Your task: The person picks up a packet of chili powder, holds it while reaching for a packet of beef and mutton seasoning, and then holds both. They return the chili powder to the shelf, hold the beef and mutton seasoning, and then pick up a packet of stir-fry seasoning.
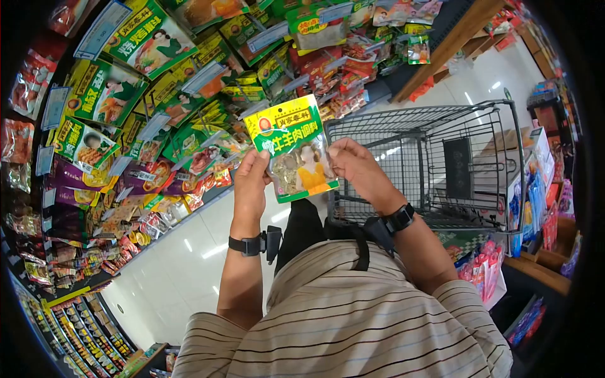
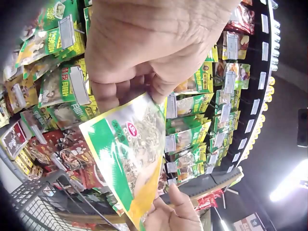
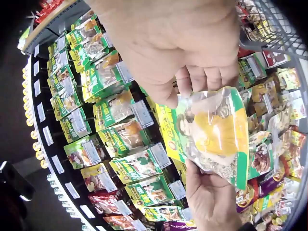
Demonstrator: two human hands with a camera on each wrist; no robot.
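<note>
A flat seasoning packet (image 1: 296, 151), yellow and green with a clear window and a picture of a woman in yellow, is held up in front of the body. The left hand (image 1: 251, 183) pinches its left edge between thumb and fingers. On the opposite edge the right hand (image 1: 365, 171) grips it the same way. In the left wrist view the packet (image 2: 127, 149) hangs below the large left hand (image 2: 154, 43), showing dried spices through the plastic. The right wrist view has the packet (image 3: 211, 137) spanning both hands.
Hanging packets in rows fill the shelf rack (image 1: 157, 126) on the left and ahead, with price tags (image 1: 101, 31) on its hooks. A grey wire shopping cart (image 1: 428, 164) stands to the right. Beyond it is a display of bagged goods (image 1: 535, 164). Pale tiled floor (image 1: 183, 252) shows below.
</note>
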